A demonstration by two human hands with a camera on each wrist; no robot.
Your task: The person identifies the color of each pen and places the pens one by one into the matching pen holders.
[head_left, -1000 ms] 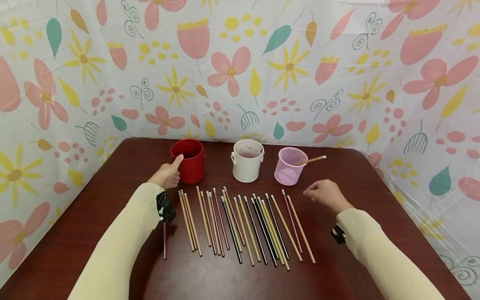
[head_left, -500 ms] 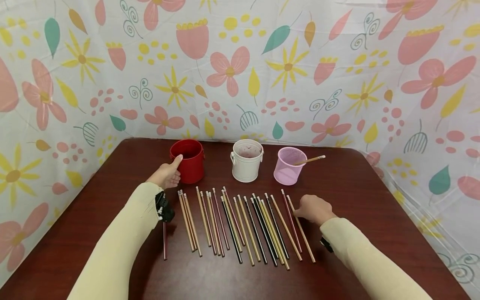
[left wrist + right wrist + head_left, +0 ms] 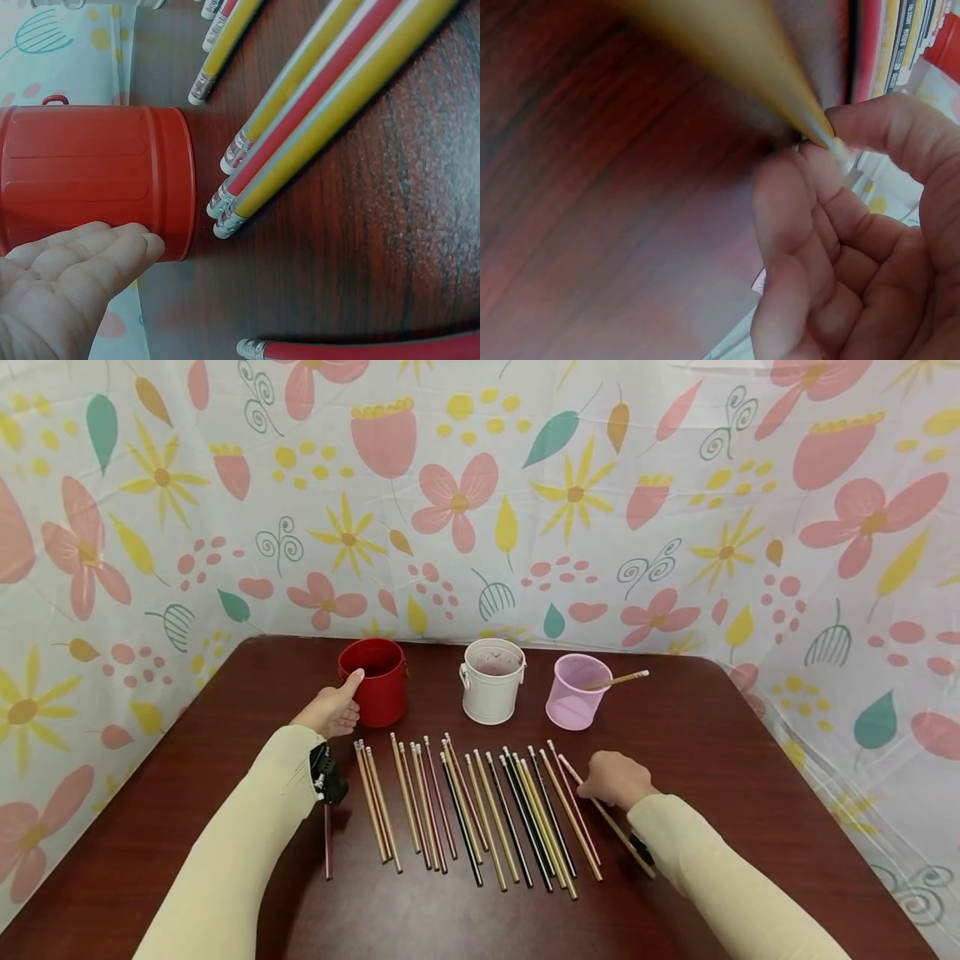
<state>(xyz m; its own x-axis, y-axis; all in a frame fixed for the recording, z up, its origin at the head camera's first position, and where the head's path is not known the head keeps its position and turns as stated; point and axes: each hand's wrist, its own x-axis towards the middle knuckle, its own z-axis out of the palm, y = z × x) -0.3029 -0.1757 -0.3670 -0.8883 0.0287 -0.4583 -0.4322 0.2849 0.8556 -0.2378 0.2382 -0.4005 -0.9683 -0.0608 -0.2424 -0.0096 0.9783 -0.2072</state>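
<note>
Cream sleeves (image 3: 225, 852) reach in from the near edge of my head view, over a dark red-brown surface (image 3: 420, 918). A lone red pencil (image 3: 327, 843) lies beneath the left wrist, its far part hidden from me in that view. To its right I have a row of pencils (image 3: 483, 810) in yellow, red and black, side by side, eraser ends pointing away from me.

At the row's right end, the right hand (image 3: 617, 778) has its grip on a yellow pencil (image 3: 621, 836): I see thumb and fingertips pinching it close to the eraser. The shaft slants back beneath the hand toward the sleeve, blurred on my wrist feed; I can't tell whether its near end touches the surface.

Over on the left, the left hand (image 3: 333, 708) is against the side of the red bucket (image 3: 386, 697), thumb up at the rim, fingers straight, its grip released.

A white bucket (image 3: 489, 697) stands apart to the right, then a pink mesh cup (image 3: 573, 706) with a leaning pencil (image 3: 630, 677) poking over its right rim. Behind them I see pale cloth (image 3: 450, 593) printed with flowers and leaves.
</note>
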